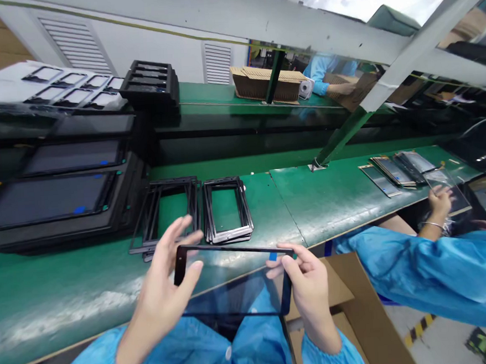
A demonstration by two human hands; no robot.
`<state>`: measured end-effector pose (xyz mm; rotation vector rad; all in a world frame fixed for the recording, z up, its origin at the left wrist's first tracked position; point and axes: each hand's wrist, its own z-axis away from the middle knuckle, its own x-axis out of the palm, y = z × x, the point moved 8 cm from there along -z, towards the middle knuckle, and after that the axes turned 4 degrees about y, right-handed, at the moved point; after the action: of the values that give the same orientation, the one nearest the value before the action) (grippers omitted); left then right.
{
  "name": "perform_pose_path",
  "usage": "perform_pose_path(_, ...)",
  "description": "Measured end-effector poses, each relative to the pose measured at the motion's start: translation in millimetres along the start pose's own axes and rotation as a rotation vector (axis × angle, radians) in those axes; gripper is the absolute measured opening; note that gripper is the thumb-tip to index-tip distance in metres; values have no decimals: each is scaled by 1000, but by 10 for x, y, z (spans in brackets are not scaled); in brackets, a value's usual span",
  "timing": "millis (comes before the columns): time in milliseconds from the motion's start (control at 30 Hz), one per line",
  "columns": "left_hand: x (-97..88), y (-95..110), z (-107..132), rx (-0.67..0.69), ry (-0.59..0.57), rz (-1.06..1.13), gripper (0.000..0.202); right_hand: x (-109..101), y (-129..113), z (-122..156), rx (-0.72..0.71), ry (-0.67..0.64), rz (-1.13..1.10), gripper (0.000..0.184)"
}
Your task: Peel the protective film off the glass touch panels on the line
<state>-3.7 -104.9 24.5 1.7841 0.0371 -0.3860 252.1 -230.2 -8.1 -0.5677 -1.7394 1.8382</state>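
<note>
Our left hand (163, 287), fingers spread, and right hand (310, 280), clamped, are at the front edge of the green bench (87, 276), with a dark tray stack (130, 184) at left and two piles of thin frames (232, 235). We hold a dark-edged clear panel (234, 293) in front of these piles: right thumb and fingers pinch one end, left thumb overlaps the other (grip: we cannot tell); blue tab (273, 256) near its upper right corner.

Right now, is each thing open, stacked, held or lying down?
Clear panel: held
Left grip: at the panel's left end, pinching unclear
Right grip: closed on the panel's right end
Left frame stack: uneven
Right frame stack: neater
Cardboard box: open
Dark panels: lying flat
Neighbour's panel: held
</note>
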Motion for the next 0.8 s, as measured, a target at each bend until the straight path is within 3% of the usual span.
perform_pose_path(67, 67, 234, -61, 294, -75, -235, 58, 42, -36, 40, -21, -14, 40, 37)
perform_pose_path(133, 206, 362, -84, 477, -232, -357, 37, 83, -53, 70, -37, -27, 61, 35)
perform_pose_path(233, 297, 400, -117, 521, -366, -334, 22, 99, -27, 88, -32, -24, 49, 32)
perform_pose_path(400, 349, 377, -65, 495, -391, -370, 26, 111, 53, 86, 8, -29, 29, 30)
perform_pose_path(500, 506, 298, 12, 373, -538, -335, 34, 296, 83, 96, 45, -198, 12, 30)
perform_pose_path(600, 621, 145, 60, 104, -632, -154, 38, 450, 148, 99, 134, -356, -73, 44)
perform_pose_path(733, 594, -158, 150, -378, -530, 230, 46, 300, 252, -30, 197, -219, -171, 46)
perform_pose_path(800, 569, -236, 215, -499, -470, 356, 51, 226, 278, -82, 179, -158, -144, 44)
